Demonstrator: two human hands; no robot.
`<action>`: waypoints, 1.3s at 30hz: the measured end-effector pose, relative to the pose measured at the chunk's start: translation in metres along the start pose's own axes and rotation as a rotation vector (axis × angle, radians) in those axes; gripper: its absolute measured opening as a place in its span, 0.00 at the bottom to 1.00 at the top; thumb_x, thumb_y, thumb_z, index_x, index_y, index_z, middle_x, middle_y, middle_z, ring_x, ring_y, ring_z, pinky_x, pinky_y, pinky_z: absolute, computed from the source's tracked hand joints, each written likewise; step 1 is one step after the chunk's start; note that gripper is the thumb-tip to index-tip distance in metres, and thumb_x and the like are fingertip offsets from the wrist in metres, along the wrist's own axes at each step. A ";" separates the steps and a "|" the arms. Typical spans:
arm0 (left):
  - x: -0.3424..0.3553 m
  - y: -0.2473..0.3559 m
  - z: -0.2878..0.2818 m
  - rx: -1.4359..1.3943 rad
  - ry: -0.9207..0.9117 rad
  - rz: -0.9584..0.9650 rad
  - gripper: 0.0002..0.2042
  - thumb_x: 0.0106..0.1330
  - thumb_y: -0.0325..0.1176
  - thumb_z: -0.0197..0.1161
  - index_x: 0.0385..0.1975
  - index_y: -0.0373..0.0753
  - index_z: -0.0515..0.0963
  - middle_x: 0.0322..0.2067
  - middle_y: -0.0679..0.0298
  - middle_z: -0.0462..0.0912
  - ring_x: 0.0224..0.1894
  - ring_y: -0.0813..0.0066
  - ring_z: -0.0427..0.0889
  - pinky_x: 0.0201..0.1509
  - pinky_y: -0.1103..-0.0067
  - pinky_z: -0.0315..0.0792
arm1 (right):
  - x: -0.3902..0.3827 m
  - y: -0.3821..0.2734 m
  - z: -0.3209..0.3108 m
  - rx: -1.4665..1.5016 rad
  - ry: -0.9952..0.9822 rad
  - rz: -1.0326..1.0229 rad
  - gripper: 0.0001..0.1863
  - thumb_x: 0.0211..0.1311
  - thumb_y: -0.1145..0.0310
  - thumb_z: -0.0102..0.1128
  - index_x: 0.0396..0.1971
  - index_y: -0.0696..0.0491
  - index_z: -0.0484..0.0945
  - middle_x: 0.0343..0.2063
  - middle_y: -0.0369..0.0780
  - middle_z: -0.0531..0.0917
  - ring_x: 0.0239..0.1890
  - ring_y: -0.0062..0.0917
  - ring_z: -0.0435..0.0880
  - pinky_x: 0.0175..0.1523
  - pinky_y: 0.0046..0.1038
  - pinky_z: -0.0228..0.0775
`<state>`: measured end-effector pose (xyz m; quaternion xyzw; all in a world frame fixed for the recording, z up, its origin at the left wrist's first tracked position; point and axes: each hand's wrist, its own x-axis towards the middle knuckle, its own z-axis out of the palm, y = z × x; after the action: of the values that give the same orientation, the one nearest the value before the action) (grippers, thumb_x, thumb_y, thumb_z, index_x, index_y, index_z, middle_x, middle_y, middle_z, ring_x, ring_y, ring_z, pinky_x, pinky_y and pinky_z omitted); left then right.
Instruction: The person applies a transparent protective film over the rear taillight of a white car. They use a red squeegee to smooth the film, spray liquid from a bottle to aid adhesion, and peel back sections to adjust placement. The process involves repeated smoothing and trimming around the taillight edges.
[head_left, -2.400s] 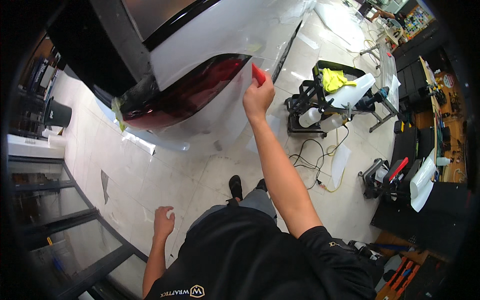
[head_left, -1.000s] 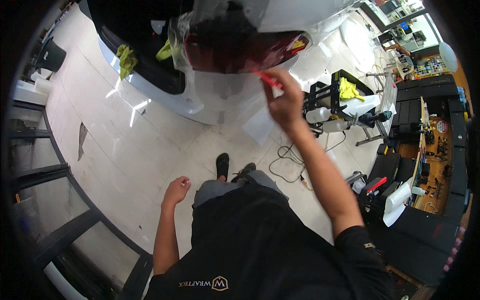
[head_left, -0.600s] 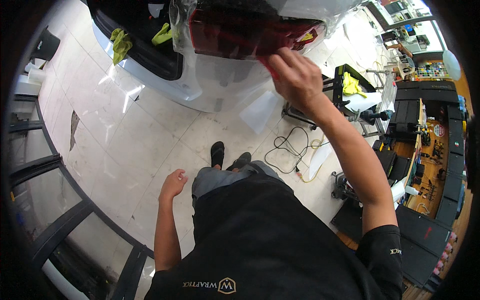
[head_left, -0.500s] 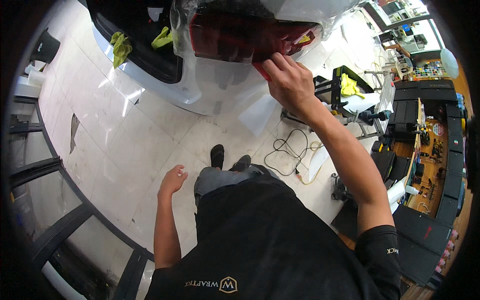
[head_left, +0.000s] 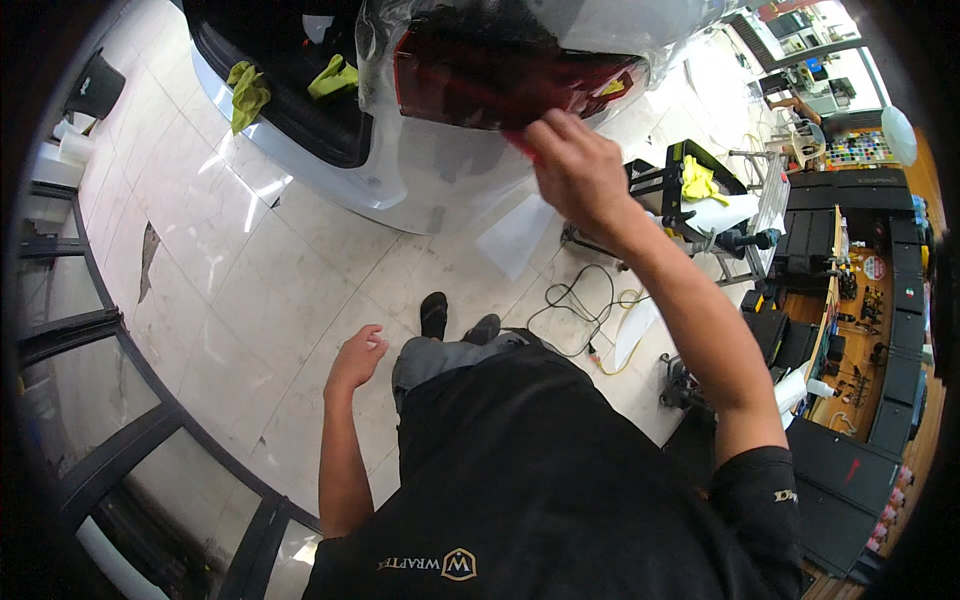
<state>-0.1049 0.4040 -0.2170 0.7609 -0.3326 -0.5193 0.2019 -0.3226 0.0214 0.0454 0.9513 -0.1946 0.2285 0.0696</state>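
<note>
My right hand (head_left: pixel 585 170) is closed on a flat red squeegee (head_left: pixel 517 142), mostly covered by the fingers and blurred. It is at the lower edge of a red tail light (head_left: pixel 470 85) on a white car (head_left: pixel 420 160). Clear, wrinkled film (head_left: pixel 376 50) hangs around the light and spreads over the bodywork; whether the squeegee touches the film I cannot tell. Down at my left side, my left hand (head_left: pixel 357 357) holds nothing, its fingers loosely apart above the floor.
Two yellow-green cloths (head_left: pixel 250 96) lie at the edge of the car's dark opening. To the right stand a black tray with a yellow cloth (head_left: pixel 700 180) and a metal stand (head_left: pixel 765 205). A cable (head_left: pixel 590 315) loops over the floor. Dark-framed glass panels (head_left: pixel 90 380) line the left.
My right hand has shifted slightly down beneath the tail light with the squeegee still in it. My left hand has moved a little to the right. The whole view has shifted slightly.
</note>
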 end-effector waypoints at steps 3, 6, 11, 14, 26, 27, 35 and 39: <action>-0.009 0.019 0.002 -0.011 -0.031 0.028 0.23 0.76 0.42 0.68 0.67 0.40 0.79 0.53 0.53 0.90 0.54 0.57 0.89 0.60 0.65 0.81 | 0.006 0.010 -0.029 0.129 0.066 0.158 0.14 0.58 0.76 0.68 0.43 0.49 0.80 0.39 0.39 0.82 0.42 0.41 0.88 0.41 0.42 0.81; -0.010 0.025 0.001 0.029 -0.055 0.031 0.23 0.76 0.43 0.68 0.66 0.40 0.79 0.53 0.53 0.90 0.53 0.57 0.89 0.60 0.65 0.81 | 0.018 0.020 -0.034 0.080 0.122 0.030 0.13 0.57 0.75 0.70 0.42 0.49 0.80 0.38 0.40 0.81 0.39 0.41 0.86 0.40 0.41 0.79; -0.017 0.030 -0.001 0.136 -0.041 -0.020 0.22 0.77 0.44 0.67 0.65 0.41 0.80 0.53 0.53 0.90 0.53 0.56 0.89 0.60 0.64 0.81 | -0.008 0.006 0.004 -0.077 0.033 0.032 0.11 0.55 0.72 0.69 0.39 0.49 0.79 0.39 0.37 0.81 0.43 0.34 0.84 0.45 0.37 0.74; -0.029 0.036 -0.014 0.129 -0.064 -0.037 0.23 0.77 0.44 0.67 0.66 0.41 0.80 0.54 0.53 0.90 0.54 0.56 0.89 0.60 0.65 0.81 | -0.015 0.006 -0.029 0.026 0.064 0.178 0.18 0.49 0.76 0.72 0.42 0.49 0.81 0.39 0.40 0.82 0.44 0.38 0.85 0.45 0.39 0.75; -0.034 0.041 -0.021 0.184 -0.067 -0.005 0.23 0.76 0.44 0.67 0.65 0.40 0.81 0.53 0.52 0.90 0.53 0.54 0.89 0.59 0.63 0.81 | -0.041 0.040 -0.035 0.209 0.224 0.421 0.16 0.54 0.83 0.68 0.43 0.53 0.84 0.39 0.42 0.86 0.41 0.45 0.88 0.46 0.43 0.82; -0.033 0.039 -0.021 0.212 -0.078 -0.002 0.22 0.77 0.44 0.67 0.65 0.39 0.81 0.53 0.52 0.90 0.53 0.54 0.89 0.59 0.63 0.81 | -0.035 0.037 -0.033 0.222 0.231 0.334 0.16 0.54 0.82 0.69 0.44 0.52 0.84 0.39 0.42 0.86 0.42 0.44 0.88 0.46 0.42 0.82; -0.027 0.061 -0.026 0.141 -0.062 0.100 0.21 0.78 0.42 0.66 0.64 0.39 0.80 0.51 0.52 0.91 0.51 0.54 0.89 0.57 0.64 0.81 | -0.004 0.016 -0.014 0.069 0.114 0.033 0.17 0.56 0.74 0.74 0.45 0.48 0.82 0.41 0.37 0.84 0.41 0.34 0.89 0.43 0.34 0.82; -0.017 0.058 -0.029 0.136 -0.071 0.058 0.23 0.78 0.43 0.66 0.68 0.41 0.78 0.54 0.52 0.90 0.53 0.55 0.89 0.59 0.64 0.81 | -0.003 0.005 -0.004 -0.118 0.083 -0.040 0.12 0.57 0.71 0.71 0.41 0.46 0.81 0.38 0.36 0.80 0.38 0.30 0.87 0.39 0.33 0.81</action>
<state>-0.0995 0.3746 -0.1571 0.7439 -0.3961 -0.5161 0.1527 -0.3291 0.0190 0.0479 0.9390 -0.1857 0.2547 0.1379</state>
